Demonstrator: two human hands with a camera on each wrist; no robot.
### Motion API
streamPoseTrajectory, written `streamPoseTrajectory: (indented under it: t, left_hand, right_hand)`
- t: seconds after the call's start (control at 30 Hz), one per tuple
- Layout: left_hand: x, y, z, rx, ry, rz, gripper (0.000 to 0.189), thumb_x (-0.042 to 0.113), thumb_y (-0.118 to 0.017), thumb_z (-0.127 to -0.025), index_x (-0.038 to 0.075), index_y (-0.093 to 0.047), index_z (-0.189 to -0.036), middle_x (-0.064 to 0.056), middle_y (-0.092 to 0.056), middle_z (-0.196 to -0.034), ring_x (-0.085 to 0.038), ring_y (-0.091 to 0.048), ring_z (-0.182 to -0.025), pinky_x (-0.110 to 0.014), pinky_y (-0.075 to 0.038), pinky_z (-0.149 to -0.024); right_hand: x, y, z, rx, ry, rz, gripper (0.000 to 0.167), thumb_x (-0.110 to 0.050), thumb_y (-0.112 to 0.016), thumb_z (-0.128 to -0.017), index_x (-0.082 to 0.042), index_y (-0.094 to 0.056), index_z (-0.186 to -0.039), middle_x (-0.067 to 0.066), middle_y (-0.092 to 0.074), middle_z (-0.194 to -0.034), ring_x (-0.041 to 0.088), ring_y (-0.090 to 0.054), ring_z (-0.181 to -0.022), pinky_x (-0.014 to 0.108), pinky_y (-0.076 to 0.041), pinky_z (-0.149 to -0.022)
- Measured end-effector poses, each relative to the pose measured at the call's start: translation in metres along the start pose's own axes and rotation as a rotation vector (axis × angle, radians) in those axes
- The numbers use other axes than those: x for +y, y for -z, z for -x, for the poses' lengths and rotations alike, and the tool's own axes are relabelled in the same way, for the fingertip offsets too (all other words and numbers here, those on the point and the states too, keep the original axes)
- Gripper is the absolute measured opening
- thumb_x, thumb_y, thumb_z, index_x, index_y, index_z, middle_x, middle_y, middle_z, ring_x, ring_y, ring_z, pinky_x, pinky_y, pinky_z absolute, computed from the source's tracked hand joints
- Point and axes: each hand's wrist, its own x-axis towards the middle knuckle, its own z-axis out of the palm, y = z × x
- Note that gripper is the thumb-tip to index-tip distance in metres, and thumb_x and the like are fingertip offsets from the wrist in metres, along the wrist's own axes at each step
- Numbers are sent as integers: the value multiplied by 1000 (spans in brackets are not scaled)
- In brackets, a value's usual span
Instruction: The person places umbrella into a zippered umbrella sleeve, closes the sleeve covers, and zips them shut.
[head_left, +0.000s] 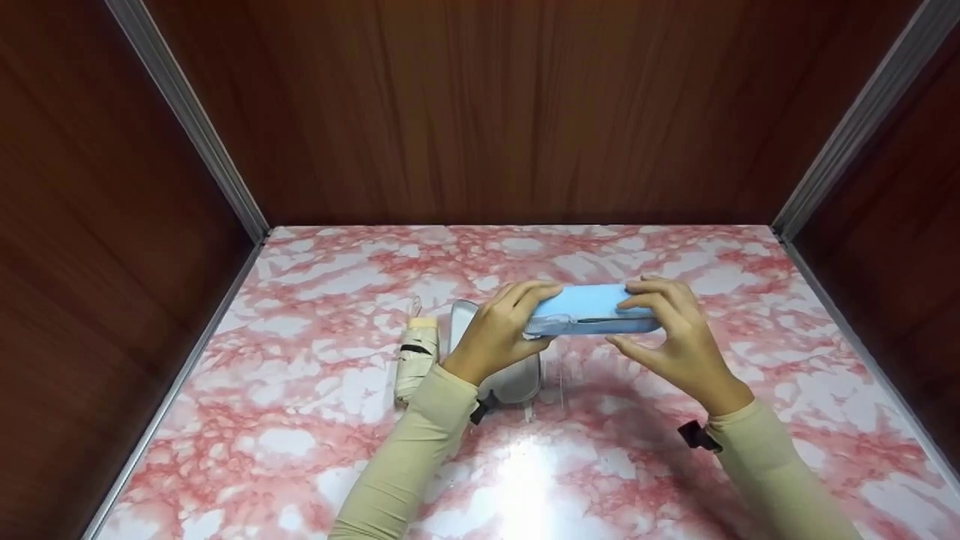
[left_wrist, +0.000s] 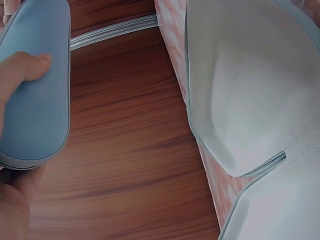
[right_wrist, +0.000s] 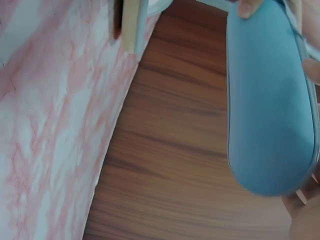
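Note:
Raised over the table, a light blue glasses case [head_left: 592, 301] with rounded ends is held level between both hands. My left hand [head_left: 495, 334] grips its left end, fingers over the top and thumb low at the near side. At the other end, my right hand [head_left: 686, 356] holds it with fingers on top and thumb under the near edge. A dark gap shows along the case's near side. In the left wrist view a thumb presses on the smooth blue face. An open grey case [left_wrist: 250, 90] with a pale inside lies below, partly hidden by my left hand and wrist.
Left of the grey case lies a folded beige umbrella [head_left: 416, 364] with a black strap and a wrist loop. Brown wood-look panels [head_left: 525, 112] stand around the red-and-white marbled table [head_left: 300, 465] at the back and both sides.

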Motion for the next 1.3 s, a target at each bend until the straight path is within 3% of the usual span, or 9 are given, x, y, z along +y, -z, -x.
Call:
streamPoseTrajectory:
  t: [0.23, 0.4, 0.73, 1.03, 1.3]
  left_hand:
    - [2, -1, -3, 9, -7, 3, 65, 21, -85, -79, 10, -56, -137, -5, -58, -134, -19, -56, -120, -29, -43, -105]
    - [2, -1, -2, 16, -5, -3, 64, 22, -84, -80, 9, -57, -137, -5, -58, -133, -19, -56, -119, -29, -44, -103]
    - [3, -1, -1, 28, 13, -17, 62, 24, -83, -81, 10, -58, -136, -5, -59, -132, -18, -57, -119, -29, -46, -102]
    - [4, -1, -2, 41, 21, -41, 62, 26, -83, -80, 9, -58, -135, -5, -60, -130, -19, -57, -119, -29, -45, -103]
    - [4, 0, -1, 69, 23, -74, 64, 25, -85, -78, 9, -59, -134, -6, -60, -130, -20, -58, -118, -28, -44, -103]
  right_hand:
    - [-8, -16, -4, 71, 131, 118, 40, -19, -90, -70, -8, -71, -103, 16, -63, -122, 40, -53, -113, 48, -38, -100]
    - [-14, -28, -12, 90, 214, 194, 39, -20, -92, -69, -8, -71, -100, 14, -65, -112, 39, -57, -105, 52, -41, -94]
    - [-22, -41, -21, 103, 250, 223, 38, -19, -93, -67, -8, -71, -95, 9, -65, -98, 34, -57, -92, 48, -43, -89]
    - [-26, -43, -22, 123, 279, 233, 25, -21, -85, -78, -8, -73, -96, 9, -65, -94, 35, -58, -91, 47, -44, -88]
    - [-30, -44, -25, 235, 289, 231, 14, -22, -73, -93, -9, -76, -90, 7, -65, -84, 31, -58, -79, 44, -45, -74]
